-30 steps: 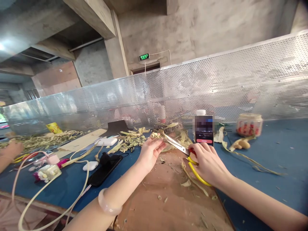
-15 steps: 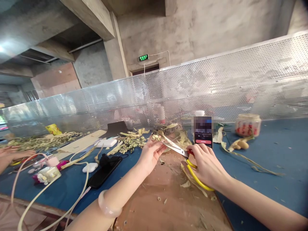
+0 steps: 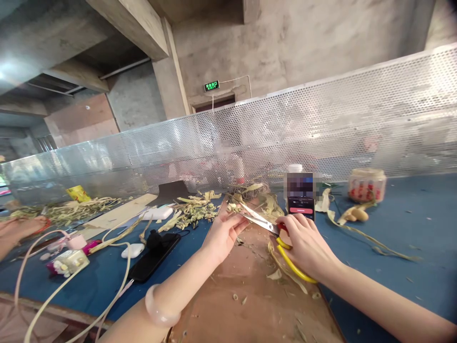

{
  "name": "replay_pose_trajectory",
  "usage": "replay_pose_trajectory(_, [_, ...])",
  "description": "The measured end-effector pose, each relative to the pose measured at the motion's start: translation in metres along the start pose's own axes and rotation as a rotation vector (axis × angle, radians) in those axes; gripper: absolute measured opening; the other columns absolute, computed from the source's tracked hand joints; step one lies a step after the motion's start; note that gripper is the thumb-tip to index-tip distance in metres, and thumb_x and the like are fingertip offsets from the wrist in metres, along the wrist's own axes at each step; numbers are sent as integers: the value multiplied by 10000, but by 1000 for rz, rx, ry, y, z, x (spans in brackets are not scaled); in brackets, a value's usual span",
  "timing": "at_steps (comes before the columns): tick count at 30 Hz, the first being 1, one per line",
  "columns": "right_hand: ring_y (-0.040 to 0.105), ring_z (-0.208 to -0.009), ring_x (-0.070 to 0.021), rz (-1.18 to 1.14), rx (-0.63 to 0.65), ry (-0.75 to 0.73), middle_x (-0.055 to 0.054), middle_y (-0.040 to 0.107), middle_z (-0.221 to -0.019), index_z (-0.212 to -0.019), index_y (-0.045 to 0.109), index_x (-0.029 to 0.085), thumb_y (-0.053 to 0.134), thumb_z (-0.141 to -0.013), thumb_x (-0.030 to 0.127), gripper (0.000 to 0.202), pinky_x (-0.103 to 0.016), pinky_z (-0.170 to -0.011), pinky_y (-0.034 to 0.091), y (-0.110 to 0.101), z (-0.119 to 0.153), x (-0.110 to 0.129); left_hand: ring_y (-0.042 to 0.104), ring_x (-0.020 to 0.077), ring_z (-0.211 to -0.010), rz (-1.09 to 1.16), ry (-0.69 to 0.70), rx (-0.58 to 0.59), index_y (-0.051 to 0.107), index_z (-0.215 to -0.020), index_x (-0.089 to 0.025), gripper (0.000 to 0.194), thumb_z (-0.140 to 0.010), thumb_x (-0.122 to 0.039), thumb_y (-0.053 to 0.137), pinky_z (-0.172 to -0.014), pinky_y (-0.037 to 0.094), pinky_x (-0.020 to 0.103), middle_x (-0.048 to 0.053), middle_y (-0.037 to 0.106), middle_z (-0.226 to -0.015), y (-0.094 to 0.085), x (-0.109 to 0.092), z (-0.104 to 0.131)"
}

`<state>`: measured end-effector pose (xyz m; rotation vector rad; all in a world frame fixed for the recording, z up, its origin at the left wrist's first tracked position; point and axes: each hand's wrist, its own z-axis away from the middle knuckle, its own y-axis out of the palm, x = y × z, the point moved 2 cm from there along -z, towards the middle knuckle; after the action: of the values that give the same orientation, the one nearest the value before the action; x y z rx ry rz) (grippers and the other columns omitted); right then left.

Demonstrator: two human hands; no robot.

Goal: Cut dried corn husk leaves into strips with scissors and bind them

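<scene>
My right hand (image 3: pixel 303 245) is closed round the scissors (image 3: pixel 266 224), which have yellow and red handles. Their blades are parted and point left, reaching the fingertips of my left hand (image 3: pixel 224 233). Those fingers are pinched on a piece of dried plant (image 3: pixel 233 208), pale yellow-green at its end. Under both hands lies a brown board (image 3: pixel 246 290) scattered with small trimmings. Beyond the blades sits a heap of dried leaves and stalks (image 3: pixel 267 202). To the left of my left hand is a pile of cut plant pieces (image 3: pixel 198 209).
A phone (image 3: pixel 301 205) stands upright behind my right hand. A jar (image 3: pixel 367 185) with red lettering is at the right. Left are a black phone (image 3: pixel 155 257), a white case (image 3: pixel 133 250) and looping cables (image 3: pixel 19 271). A perforated metal screen (image 3: pixel 160 147) runs behind; another person's hand (image 3: pixel 24 226) shows far left.
My hands and the scissors stay almost in place; the piece in my left fingers has shifted slightly. At far left, the other person's hand has moved, and the view has tilted a little.
</scene>
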<state>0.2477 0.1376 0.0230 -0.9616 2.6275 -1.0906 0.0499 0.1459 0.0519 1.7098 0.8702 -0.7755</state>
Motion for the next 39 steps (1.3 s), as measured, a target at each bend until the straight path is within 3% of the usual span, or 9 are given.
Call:
replay_pose_trajectory(5, [485, -914, -267, -1, 41, 4, -62, 611, -932, -931, 473, 206, 617, -737, 257, 247, -399, -791, 396, 1, -1, -2, 674, 143, -800, -9, 13, -1, 667, -809, -115, 123, -695, -93, 708, -799, 546, 271, 58, 719, -876, 1, -2, 1])
replay_pose_trajectory(18, [476, -916, -277, 17, 65, -10, -87, 569, -925, -998, 464, 187, 545, -787, 391, 305, -434, -858, 362, 0, 1, 3, 673, 141, -790, 22, 18, -60, 645, -857, -132, 199, -684, -46, 688, -787, 548, 270, 51, 717, -871, -1, -4, -1])
replay_pose_trajectory(24, [485, -912, -264, 3, 44, -7, -78, 581, -919, -967, 467, 194, 552, -786, 363, 262, -427, -856, 366, 0, 1, 1, 674, 132, -746, 58, 5, -117, 660, -840, -120, 170, -693, -35, 668, -740, 555, 250, 55, 723, -847, 0, -6, -2])
replay_pose_trajectory(39, [483, -913, -269, 44, 59, 3, -62, 596, -905, -911, 487, 205, 616, -743, 258, 219, -406, -805, 389, 3, -1, -2, 675, 130, -720, 85, 7, -107, 678, -789, -108, 121, -697, -30, 667, -738, 561, 249, 51, 724, -786, 0, -7, -2])
